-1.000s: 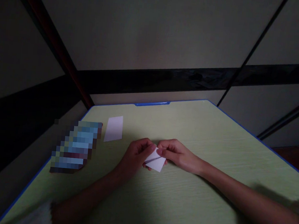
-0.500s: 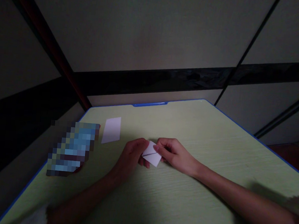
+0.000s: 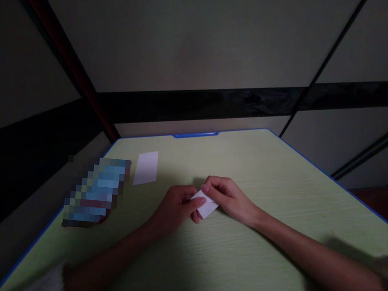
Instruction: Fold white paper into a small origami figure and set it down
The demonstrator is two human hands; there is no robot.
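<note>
A small piece of folded white paper [image 3: 208, 209] is held between my two hands above the middle of the table. My left hand [image 3: 178, 207] pinches it from the left, its thumb lying flat across the paper's face and its fingers underneath. From the right, my right hand [image 3: 232, 199] grips the upper and right part, thumb on top near the upper corner. A fold line runs across the paper. The undersides of the paper and several fingertips are hidden.
A flat white sheet of paper [image 3: 146, 168] lies on the light green table [image 3: 238, 258], left of my hands. Farther left is a pixelated bluish item [image 3: 98, 193] with a reddish edge. A blue handle [image 3: 196, 135] sits at the far edge, before panelled doors [image 3: 196, 41].
My left thumb has moved right, from the paper's left edge onto its face. The folded paper has shifted slightly right and more of it is covered. My right hand has barely moved.
</note>
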